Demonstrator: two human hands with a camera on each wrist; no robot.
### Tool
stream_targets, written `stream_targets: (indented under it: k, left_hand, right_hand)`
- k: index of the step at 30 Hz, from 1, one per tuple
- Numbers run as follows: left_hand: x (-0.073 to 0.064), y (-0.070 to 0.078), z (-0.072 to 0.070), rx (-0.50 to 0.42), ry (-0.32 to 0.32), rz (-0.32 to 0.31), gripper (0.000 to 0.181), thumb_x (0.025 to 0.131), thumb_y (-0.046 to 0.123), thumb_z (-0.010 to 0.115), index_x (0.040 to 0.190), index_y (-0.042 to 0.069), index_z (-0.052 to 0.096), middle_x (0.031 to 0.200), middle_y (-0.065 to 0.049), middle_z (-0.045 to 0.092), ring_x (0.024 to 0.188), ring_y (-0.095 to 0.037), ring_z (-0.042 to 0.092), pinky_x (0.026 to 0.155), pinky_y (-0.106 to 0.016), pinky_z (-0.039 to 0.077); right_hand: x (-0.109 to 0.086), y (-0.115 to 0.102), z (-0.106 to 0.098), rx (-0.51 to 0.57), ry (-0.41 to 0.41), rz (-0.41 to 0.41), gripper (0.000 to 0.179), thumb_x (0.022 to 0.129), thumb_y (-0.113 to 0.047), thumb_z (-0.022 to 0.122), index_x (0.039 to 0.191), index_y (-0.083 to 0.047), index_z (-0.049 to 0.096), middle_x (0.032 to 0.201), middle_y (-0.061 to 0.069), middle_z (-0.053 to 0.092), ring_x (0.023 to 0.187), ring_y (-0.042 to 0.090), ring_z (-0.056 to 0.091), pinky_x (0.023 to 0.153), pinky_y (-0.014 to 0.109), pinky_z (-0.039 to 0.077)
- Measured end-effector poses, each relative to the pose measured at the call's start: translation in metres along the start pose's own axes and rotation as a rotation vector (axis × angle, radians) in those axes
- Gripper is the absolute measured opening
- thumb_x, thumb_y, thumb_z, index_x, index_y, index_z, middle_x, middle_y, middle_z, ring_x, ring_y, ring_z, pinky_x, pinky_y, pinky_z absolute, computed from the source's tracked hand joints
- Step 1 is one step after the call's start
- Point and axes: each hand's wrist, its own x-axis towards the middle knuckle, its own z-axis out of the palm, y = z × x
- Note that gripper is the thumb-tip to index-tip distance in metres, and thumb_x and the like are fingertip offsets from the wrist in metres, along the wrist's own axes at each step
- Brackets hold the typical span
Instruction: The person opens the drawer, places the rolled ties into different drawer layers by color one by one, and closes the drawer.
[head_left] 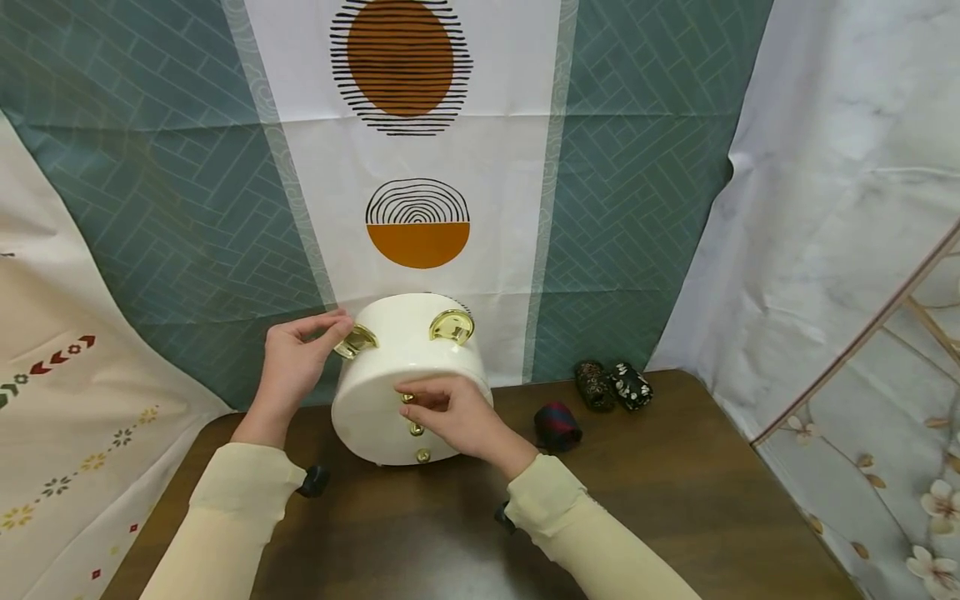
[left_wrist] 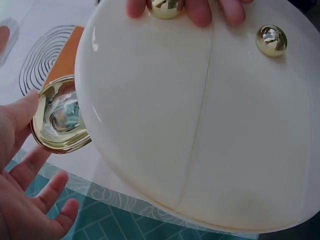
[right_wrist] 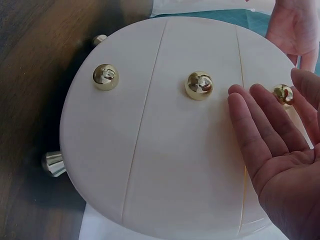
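Observation:
A round white box [head_left: 390, 367] lies on its side on the brown table [head_left: 675, 500], its flat face with three gold knobs turned toward me. My left hand [head_left: 330, 329] is open at the box's left side, with fingertips at the left gold handle [head_left: 354, 341]. In the left wrist view the left hand's [left_wrist: 25, 190] thumb lies beside that handle [left_wrist: 60, 122]. My right hand [head_left: 416, 398] rests open on the face. Its straight fingers [right_wrist: 250, 115] sit by the uppermost knob [right_wrist: 283, 93]. The middle knob [right_wrist: 199, 85] and the lowest knob [right_wrist: 105, 76] are uncovered.
A second gold handle [head_left: 452, 326] sits on the box's upper right. A dark red and navy fabric roll [head_left: 557, 425] lies just right of the box, with two dark floral rolls [head_left: 615, 385] behind it. Patterned cloths hang behind and at both sides.

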Motion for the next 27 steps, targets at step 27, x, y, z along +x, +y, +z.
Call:
stream_targets:
  k: [27]
  left_hand:
    - [-0.008, 0.003, -0.004, -0.039, -0.110, -0.073, 0.053, 0.079, 0.054, 0.067, 0.116, 0.016, 0.068, 0.124, 0.000, 0.064, 0.131, -0.021, 0.043, 0.108, -0.051, 0.033]
  right_hand:
    - [-0.013, -0.016, -0.006, 0.246, 0.143, 0.048, 0.021, 0.086, -0.008, 0.067, 0.103, 0.003, 0.070, 0.095, 0.027, 0.068, 0.084, 0.043, 0.065, 0.075, 0.047, 0.056]
